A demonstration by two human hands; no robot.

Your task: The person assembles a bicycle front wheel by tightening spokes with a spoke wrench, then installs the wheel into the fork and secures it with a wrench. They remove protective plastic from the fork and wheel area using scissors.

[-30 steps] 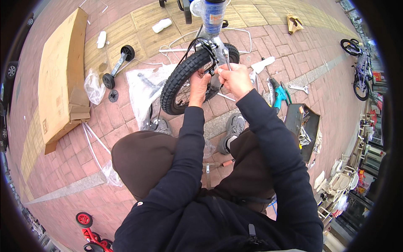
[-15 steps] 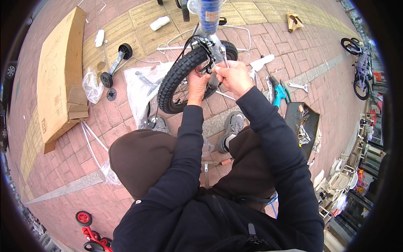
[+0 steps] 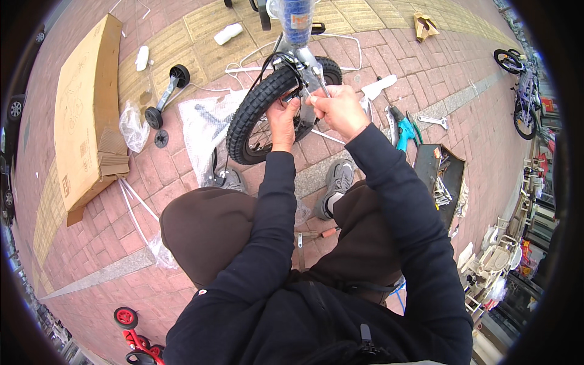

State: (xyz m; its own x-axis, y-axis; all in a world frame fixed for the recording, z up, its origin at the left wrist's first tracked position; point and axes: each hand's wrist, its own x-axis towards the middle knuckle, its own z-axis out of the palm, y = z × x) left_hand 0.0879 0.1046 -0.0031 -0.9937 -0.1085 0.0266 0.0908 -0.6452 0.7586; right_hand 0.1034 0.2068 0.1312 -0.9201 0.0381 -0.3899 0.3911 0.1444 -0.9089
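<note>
The front wheel of a small bicycle [image 3: 252,115], with a knobby black tyre, stands between my feet. Its silver fork [image 3: 311,68] rises to a head tube in blue, printed wrapping [image 3: 297,24]. My left hand [image 3: 281,126] is at the wheel's near side, below the rim brake [image 3: 297,92]. Its thumb and fingers curl together, and what they hold is hidden. On the fork's right, my right hand [image 3: 342,112] is closed around a slim silver tool [image 3: 324,89], only part of which shows. The fingertips of both hands are close together beside the brake.
A large cardboard box [image 3: 85,115] lies at left, near training wheels [image 3: 165,97] and bubble wrap [image 3: 201,131]. To the right are a teal power tool [image 3: 404,132], a wrench [image 3: 433,121] and a toolbox [image 3: 431,167]. A red ride-on toy [image 3: 135,337] is at lower left.
My left hand has dropped slightly away from the brake, its thumb now more upright. The right hand stays by the fork with the tool. The view has shifted slightly.
</note>
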